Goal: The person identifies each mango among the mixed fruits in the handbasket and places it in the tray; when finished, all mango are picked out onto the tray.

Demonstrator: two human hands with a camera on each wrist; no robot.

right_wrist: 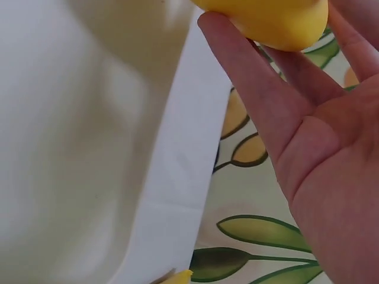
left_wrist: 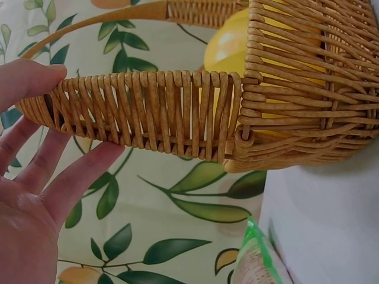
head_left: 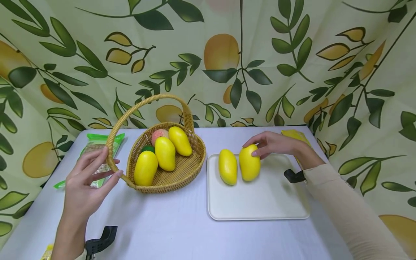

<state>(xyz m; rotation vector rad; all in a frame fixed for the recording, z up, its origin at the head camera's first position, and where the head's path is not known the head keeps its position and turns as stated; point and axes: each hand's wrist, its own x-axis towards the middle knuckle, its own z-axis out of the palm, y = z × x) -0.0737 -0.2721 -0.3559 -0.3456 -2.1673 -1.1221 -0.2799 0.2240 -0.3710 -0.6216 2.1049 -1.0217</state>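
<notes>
My left hand [head_left: 86,177] holds the handle [head_left: 112,144] of a wicker basket [head_left: 177,185] between thumb and fingers. In the left wrist view, the thumb lies on one side of the woven handle [left_wrist: 142,112] and the fingers on the other. Three yellow mangoes, one a front mango [head_left: 146,169], lie in the basket with a pinkish peach [head_left: 159,135] and a partly hidden green item [head_left: 148,148]. My right hand [head_left: 276,142] grips another mango [head_left: 249,167] by its upper end, at the white tray [head_left: 260,206]. Left of it, a second mango [head_left: 228,167] lies on the tray.
Behind my left hand lies a green-edged packet [head_left: 94,142]. A yellow packet [head_left: 296,135] sits behind the tray near my right forearm. At the lower left, a small yellow item [head_left: 47,252] shows partly. A leaf-patterned curtain [head_left: 182,36] hangs behind the white-covered table [head_left: 169,224].
</notes>
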